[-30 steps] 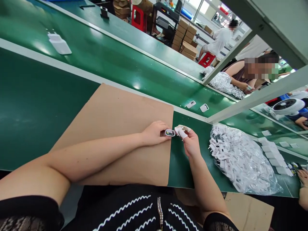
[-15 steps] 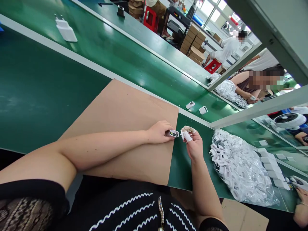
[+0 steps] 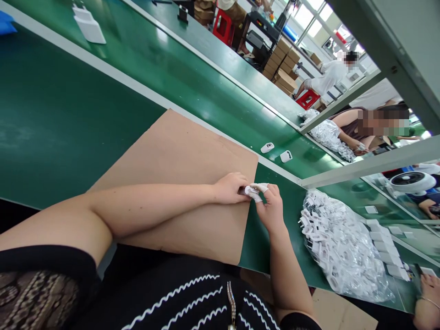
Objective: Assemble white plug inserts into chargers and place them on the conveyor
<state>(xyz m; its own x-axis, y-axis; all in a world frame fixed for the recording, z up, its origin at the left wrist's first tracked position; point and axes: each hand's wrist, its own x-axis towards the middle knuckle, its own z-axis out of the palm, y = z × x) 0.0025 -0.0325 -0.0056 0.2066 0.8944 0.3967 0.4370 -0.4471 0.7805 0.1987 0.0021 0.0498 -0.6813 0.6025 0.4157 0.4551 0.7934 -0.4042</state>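
At the right edge of the cardboard sheet (image 3: 178,156), near the front of the green table (image 3: 51,128), a small charger body (image 3: 242,190) and a white plug piece (image 3: 253,195) meet end to end between the two hands. The left hand (image 3: 229,188) is closed round the body, its forearm laid across the cardboard. The right hand (image 3: 271,208) pinches the plug piece between thumb and forefinger, whose tips wear pale finger cots (image 3: 260,186). The two parts touch, but the fingers cover the joint, so I cannot tell whether they are fully seated. This piece looks about midway through the joining. Toward the table's right end lies a clear bag (image 3: 343,247) heaped with white parts, so a great deal looks left to do. Beyond the white rail, on the middle belt (image 3: 192,87), two small white pieces (image 3: 267,147) lie side by side. A co-worker's hand (image 3: 426,300) shows at the lower right corner.
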